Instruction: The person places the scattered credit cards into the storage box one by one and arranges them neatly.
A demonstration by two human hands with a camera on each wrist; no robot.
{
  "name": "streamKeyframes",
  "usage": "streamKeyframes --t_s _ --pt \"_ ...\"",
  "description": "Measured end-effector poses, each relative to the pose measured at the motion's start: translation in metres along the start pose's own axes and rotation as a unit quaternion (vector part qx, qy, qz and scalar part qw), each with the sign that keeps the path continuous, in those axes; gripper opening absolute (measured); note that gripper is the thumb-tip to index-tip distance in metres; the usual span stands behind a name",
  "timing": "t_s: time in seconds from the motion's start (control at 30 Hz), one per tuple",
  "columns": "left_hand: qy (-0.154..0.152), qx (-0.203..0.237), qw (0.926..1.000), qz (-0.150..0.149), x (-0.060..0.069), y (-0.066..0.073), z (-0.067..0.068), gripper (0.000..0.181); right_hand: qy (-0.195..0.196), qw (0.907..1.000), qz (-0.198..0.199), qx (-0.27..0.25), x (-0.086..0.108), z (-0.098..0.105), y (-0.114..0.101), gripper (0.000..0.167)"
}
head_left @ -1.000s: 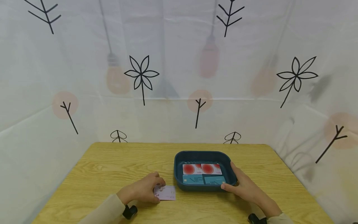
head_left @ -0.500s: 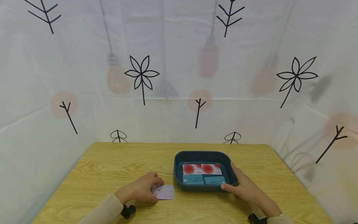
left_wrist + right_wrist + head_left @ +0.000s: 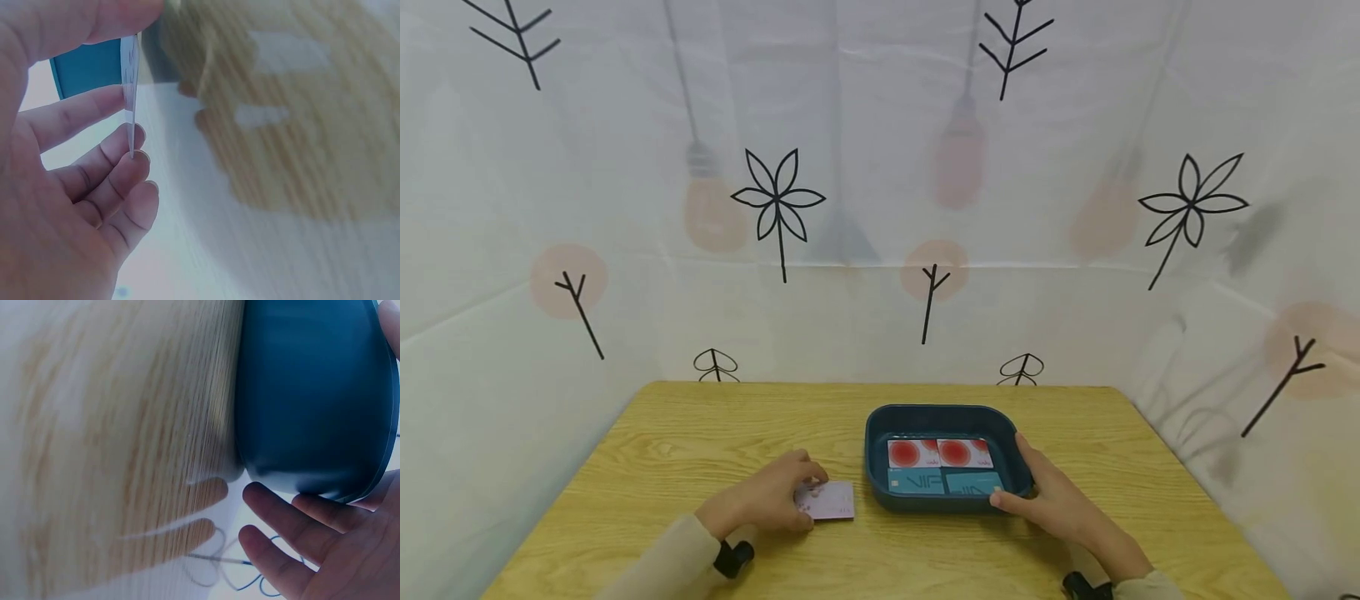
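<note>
My left hand [image 3: 763, 498] pinches a pale pink-white card [image 3: 835, 502] by its left end, between thumb and fingers. In the left wrist view the card [image 3: 129, 81] shows edge-on, held just off the table. To its right stands a dark teal plastic box [image 3: 936, 503] with rounded corners. My right hand [image 3: 1063, 507] grips this box at its right front corner, thumb at the front and fingers along the right side. Inside lie two white cards with red circles [image 3: 904, 453] in the back row and two blue VIP cards [image 3: 917, 481] in front.
A wood-grain table [image 3: 722, 425] carries everything, its far edge meeting a white cloth [image 3: 850, 325] printed with plants and bulbs. Cloth also hangs along both sides. Loose cables [image 3: 250, 581] show beyond the table in the right wrist view.
My left hand has moved left and a little away from me with the card, widening the gap to the box. My right hand and the box have stayed in place.
</note>
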State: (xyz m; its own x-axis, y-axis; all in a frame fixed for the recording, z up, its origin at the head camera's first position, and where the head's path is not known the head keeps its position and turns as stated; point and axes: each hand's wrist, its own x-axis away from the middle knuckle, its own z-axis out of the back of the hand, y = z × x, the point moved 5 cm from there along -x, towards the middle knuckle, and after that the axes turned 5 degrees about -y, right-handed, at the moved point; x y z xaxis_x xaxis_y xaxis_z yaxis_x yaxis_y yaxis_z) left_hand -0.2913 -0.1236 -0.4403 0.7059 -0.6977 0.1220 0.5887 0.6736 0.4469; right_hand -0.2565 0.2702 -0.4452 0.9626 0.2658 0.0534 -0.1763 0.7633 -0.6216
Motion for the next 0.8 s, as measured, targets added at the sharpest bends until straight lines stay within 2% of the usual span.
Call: streamKeyframes --t_s 0.43,0.63,0.8 --pt "0.044 -0.03 0.9986 0.002 -0.002 -0.001 0.02 0.05 0.0 1.0 0.002 -0.001 -0.001 0.001 0.0 0.102" --pt "0.063 -0.038 0.9972 0.016 -0.001 0.001 0.031 0.051 0.004 1.0 0.005 0.003 -0.003 0.0 0.001 0.102" --pt "0.085 -0.044 0.9953 0.015 -0.006 0.002 0.039 0.05 0.001 1.0 0.005 0.0 -0.002 0.0 0.002 0.101"
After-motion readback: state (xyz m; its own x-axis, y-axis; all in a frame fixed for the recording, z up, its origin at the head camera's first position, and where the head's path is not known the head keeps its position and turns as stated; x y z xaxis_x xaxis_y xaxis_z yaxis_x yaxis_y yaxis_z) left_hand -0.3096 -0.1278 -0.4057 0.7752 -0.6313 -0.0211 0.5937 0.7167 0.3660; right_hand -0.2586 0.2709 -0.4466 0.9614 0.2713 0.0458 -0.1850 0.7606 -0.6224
